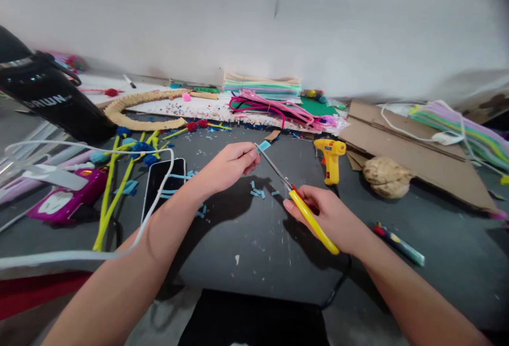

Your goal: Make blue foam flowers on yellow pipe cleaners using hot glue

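My left hand (230,165) pinches a small light-blue strip (263,147) between thumb and fingers above the dark grey floor mat (254,250). My right hand (330,218) grips yellow-handled scissors (306,213), whose metal blades (274,168) reach up-left to the strip's end. Several small blue cut pieces (257,191) lie on the mat below the blades.
A yellow glue gun (331,159) stands right of the scissors, with a tan lump (385,177) and cardboard (413,144) beyond. A phone (164,182), yellow-green pipe-cleaner stems (113,187), a magenta object (67,200) and a black bottle (47,91) lie at left. Paper stacks (262,87) line the wall.
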`<state>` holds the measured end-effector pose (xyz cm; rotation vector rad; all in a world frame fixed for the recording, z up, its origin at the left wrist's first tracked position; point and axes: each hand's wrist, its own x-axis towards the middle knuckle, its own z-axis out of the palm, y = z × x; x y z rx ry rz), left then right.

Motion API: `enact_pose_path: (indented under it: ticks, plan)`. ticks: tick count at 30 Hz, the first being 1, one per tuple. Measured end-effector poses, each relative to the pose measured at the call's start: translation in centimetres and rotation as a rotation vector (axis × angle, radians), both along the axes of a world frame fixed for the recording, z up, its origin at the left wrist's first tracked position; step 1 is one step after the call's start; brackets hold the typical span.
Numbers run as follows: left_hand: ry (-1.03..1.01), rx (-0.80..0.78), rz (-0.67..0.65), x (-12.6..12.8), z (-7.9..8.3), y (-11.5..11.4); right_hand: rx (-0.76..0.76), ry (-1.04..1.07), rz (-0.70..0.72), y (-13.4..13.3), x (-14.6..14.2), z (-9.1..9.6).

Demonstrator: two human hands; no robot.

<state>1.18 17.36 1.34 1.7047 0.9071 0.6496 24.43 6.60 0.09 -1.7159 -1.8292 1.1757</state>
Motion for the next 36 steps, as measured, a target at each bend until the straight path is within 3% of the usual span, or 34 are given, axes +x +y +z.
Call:
enact_pose_path:
  ticks: [17,22,27,31,36]
  plan:
    - [0.059,0.032,-0.018,0.0,0.1,0.0,-0.062,0.046,-0.038,-0.2,-0.5,0.6]
    - [0.112,-0.053,-0.010,0.2,0.7,-0.4,-0.061,-0.049,0.023,-0.7,-0.7,1.1]
    - [0.245,-0.263,0.010,0.4,1.0,-0.8,-0.256,-0.072,0.058,-1.1,-1.0,2.0]
    - [0.257,-0.338,-0.032,0.7,0.2,-0.7,-0.445,-0.030,0.103,-1.0,-1.1,2.9]
    - [0.277,-0.415,-0.047,0.9,-0.9,-0.4,-0.535,-0.017,0.094,-1.0,-1.4,3.1]
